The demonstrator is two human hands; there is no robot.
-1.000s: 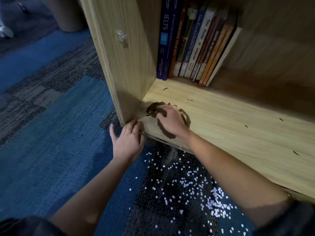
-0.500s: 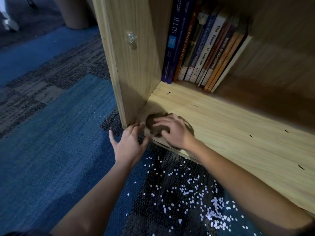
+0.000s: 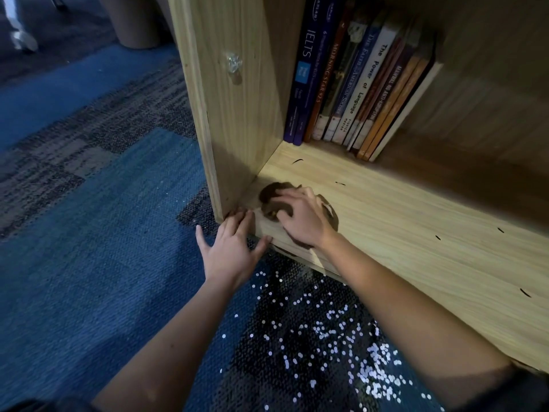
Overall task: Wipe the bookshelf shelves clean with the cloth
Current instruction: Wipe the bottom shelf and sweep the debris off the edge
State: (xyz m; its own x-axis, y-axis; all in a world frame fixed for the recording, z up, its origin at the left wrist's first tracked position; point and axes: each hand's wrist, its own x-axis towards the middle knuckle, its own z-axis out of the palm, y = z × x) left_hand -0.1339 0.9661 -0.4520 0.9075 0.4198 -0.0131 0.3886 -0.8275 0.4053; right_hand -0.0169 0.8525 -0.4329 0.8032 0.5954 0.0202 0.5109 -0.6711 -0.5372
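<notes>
A dark brown cloth (image 3: 271,196) lies bunched in the front left corner of the bottom wooden shelf (image 3: 401,233). My right hand (image 3: 303,217) lies on top of it with fingers curled over the cloth, pressing it to the shelf near the side panel (image 3: 237,114). My left hand (image 3: 231,251) rests open just below, fingertips against the shelf's front edge at the corner, palm over the carpet. A few small dark marks dot the shelf surface.
A row of several upright books (image 3: 356,78) leans at the back left of the shelf. Blue and grey carpet (image 3: 89,233) covers the floor. Many small white flecks (image 3: 341,346) are scattered on the carpet under my arms. A clear knob (image 3: 233,63) sticks from the side panel.
My right hand and the cloth stay in the front left corner, shifting slightly toward the front edge. My left hand stays at the corner. The view has moved a little closer.
</notes>
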